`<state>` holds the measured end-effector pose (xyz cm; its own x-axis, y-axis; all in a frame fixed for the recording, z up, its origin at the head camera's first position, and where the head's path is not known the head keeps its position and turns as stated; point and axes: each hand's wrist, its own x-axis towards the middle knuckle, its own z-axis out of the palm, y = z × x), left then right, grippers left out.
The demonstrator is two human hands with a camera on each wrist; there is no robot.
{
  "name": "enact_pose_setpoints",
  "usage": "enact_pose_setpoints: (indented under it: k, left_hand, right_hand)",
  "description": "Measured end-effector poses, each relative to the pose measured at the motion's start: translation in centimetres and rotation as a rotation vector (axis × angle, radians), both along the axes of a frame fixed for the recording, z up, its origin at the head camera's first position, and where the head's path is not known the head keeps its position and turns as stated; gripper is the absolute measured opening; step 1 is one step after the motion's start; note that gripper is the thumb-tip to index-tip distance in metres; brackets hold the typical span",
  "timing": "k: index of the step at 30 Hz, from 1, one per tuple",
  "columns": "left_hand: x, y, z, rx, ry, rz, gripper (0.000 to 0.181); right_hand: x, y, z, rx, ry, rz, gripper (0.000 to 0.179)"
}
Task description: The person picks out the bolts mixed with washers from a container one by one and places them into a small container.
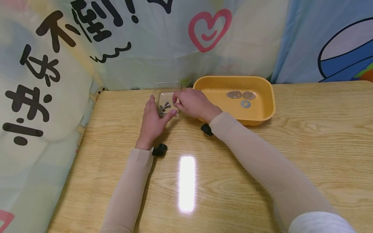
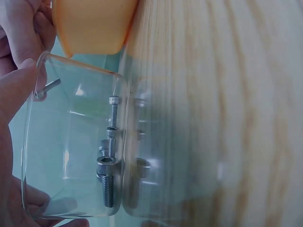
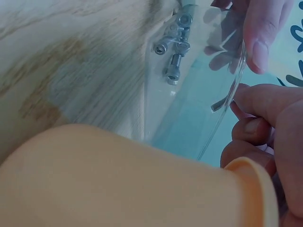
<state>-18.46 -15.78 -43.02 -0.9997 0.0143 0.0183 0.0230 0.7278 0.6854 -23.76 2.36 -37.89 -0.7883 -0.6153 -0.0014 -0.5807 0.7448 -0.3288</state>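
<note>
A clear plastic box (image 2: 78, 142) stands at the table's back edge with several metal socket-head bolts (image 2: 108, 184) lying on its bottom. My left hand (image 1: 152, 123) holds the box from the left, thumb along the near rim and fingers round the far side, as the left wrist view shows. Over the box, my right hand (image 1: 194, 104) pinches one small bolt (image 3: 220, 104) between thumb and forefinger. That bolt hangs tilted just inside the rim, its threaded end pointing into the box.
Right of the box stands a yellow tray (image 1: 233, 79) with several flat metal washers (image 1: 245, 104) inside. Behind the wooden table (image 1: 122, 129) hangs a printed cloth (image 1: 163, 51). The tray's wall fills the lower part of the right wrist view.
</note>
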Motion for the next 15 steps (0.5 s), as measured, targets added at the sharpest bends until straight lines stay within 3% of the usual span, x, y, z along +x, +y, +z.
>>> enact_pose_setpoints:
  k: [15]
  left_hand:
    - [0.06, 0.03, -0.02, 0.000, 0.001, 0.004, 0.111]
  right_hand:
    - [0.41, 0.06, -0.15, 0.036, -0.004, 0.010, 0.022]
